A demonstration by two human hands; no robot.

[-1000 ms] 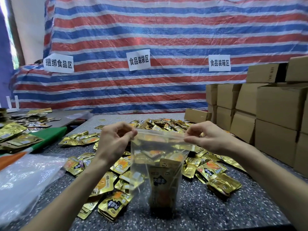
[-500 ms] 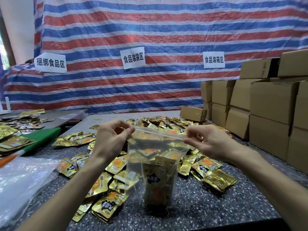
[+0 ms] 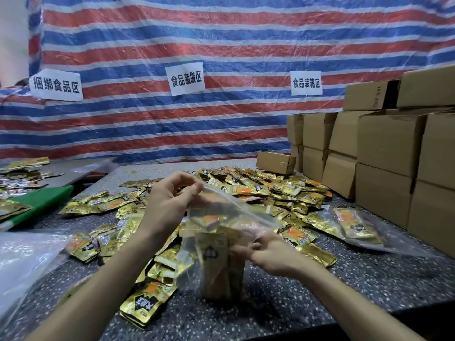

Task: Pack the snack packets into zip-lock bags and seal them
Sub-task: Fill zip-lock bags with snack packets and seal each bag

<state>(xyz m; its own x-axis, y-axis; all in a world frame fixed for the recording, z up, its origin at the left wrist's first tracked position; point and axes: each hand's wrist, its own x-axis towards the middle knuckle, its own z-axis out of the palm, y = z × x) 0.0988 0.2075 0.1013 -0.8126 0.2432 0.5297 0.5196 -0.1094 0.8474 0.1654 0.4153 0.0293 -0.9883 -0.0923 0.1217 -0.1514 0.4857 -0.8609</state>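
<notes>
A clear zip-lock bag [image 3: 216, 244] with gold snack packets inside stands on the speckled table [image 3: 320, 296], tilted with its top edge sloping down to the right. My left hand [image 3: 170, 205] pinches the bag's upper left corner. Lower down, my right hand [image 3: 268, 254] holds the bag's right side, fingers curled against the plastic. Loose gold snack packets [image 3: 258, 190] lie heaped behind and beside the bag. A filled zip-lock bag [image 3: 357, 225] lies flat at the right.
Stacked cardboard boxes [image 3: 384, 153] line the right side. A heap of clear plastic bags [image 3: 22, 262] lies at the left front, with a green board [image 3: 41, 200] and more packets behind it. A striped tarp [image 3: 197, 45] with paper signs hangs at the back.
My right hand has dropped from the bag's top right corner to its right side, and the bag's top edge now slopes down to the right. The camera has tipped down.
</notes>
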